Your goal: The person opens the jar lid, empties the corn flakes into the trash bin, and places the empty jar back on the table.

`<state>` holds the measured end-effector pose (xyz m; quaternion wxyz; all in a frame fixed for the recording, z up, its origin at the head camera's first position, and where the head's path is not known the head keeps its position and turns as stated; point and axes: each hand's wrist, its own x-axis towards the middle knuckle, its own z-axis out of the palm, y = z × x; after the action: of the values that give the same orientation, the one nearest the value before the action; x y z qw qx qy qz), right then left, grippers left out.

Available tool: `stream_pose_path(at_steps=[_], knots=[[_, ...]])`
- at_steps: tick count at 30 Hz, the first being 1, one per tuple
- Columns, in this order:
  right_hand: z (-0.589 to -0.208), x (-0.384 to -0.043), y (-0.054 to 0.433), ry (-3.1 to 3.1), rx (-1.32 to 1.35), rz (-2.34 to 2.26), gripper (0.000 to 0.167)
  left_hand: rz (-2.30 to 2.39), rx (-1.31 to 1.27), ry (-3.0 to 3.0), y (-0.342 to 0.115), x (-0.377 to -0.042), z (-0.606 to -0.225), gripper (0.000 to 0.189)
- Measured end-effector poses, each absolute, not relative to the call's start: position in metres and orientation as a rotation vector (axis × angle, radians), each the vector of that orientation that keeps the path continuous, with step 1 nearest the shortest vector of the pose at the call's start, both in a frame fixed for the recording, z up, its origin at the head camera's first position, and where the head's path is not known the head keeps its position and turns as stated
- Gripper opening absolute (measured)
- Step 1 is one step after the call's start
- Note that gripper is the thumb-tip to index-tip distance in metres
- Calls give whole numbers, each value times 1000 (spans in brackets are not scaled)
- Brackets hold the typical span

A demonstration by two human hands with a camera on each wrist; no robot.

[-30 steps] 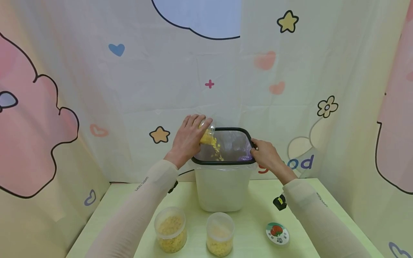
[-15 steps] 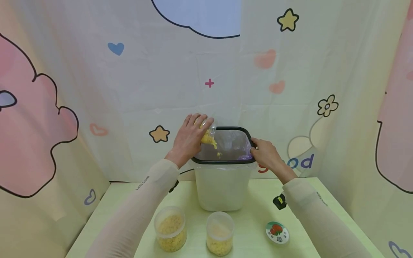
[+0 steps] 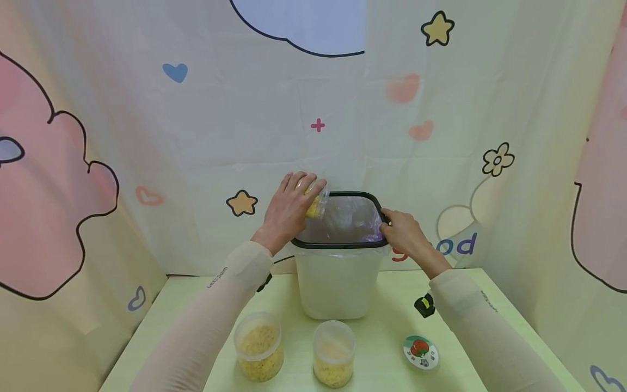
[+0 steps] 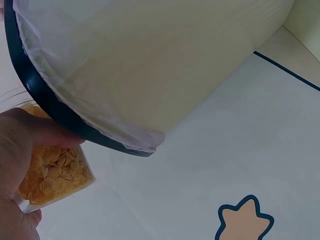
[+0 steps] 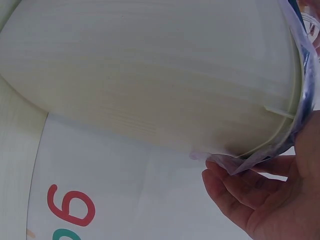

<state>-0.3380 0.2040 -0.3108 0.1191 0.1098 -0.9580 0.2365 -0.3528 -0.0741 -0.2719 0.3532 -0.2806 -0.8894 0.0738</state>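
My left hand (image 3: 284, 212) grips a clear plastic jar (image 3: 320, 204), tilted over the left side of a white trash bin (image 3: 338, 286). Yellow flakes (image 4: 52, 175) are still inside the jar in the left wrist view. The bin has a black rim (image 3: 343, 245) and a thin translucent liner (image 5: 235, 164) folded over it. On the bin's right side, my right hand (image 3: 406, 234) holds the rim, its fingers curled under the edge and liner. The bin's bottom is hidden from view.
Two clear tubs of yellow flakes, a wider left tub (image 3: 259, 348) and a narrower middle tub (image 3: 334, 356), stand in front of the bin. A round lid with a tomato picture (image 3: 420, 353) lies to the right on the pale table (image 3: 387, 332). A printed curtain (image 3: 274, 109) hangs behind.
Flakes were pouring from the jar into the bin a second ago, then only a few; none are seen falling now. The jar remains tilted in my left hand, and my right hand keeps its place.
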Motion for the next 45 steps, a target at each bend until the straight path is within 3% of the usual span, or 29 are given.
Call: stream_pose_path(at_steps=[45], knots=[[-311, -338, 204, -2811, 308, 709, 53, 271, -721, -2267, -73, -354, -276, 75]])
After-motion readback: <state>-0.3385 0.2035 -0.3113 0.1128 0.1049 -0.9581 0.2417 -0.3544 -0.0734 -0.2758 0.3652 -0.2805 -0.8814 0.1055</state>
